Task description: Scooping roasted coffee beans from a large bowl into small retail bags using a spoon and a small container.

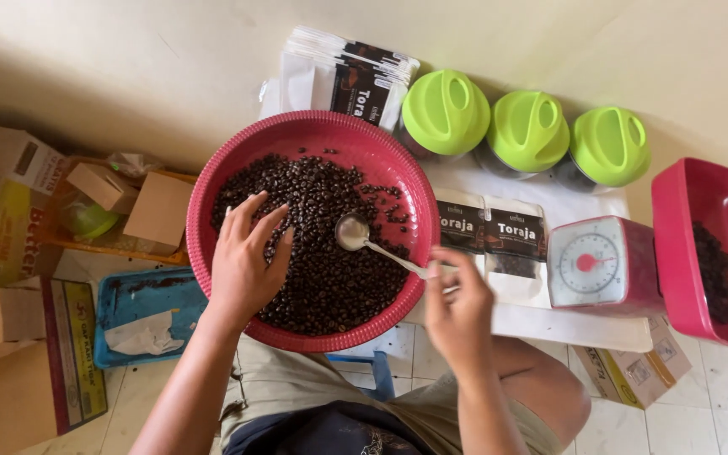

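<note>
1. Round red plastic basin (238,168), holding dark roasted coffee beans (330,270): left hand (244,263) rests flat on the beans, fingers spread, gripping nothing; a hard sweep could push beans over the rim.
2. Long-handled metal spoon (352,232), bowl inside the basin: right hand (457,307) pinches its handle end just outside the rim; so far back a grip may tip a loaded spoon.
3. Two black-labelled pouches (499,240) beside the basin: stray beans could scatter there.

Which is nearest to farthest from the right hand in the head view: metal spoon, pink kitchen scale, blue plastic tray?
From the right hand:
1. Metal spoon, held, bowl resting on the beans.
2. Pink kitchen scale, right side.
3. Blue plastic tray, far left, on the floor.
</note>
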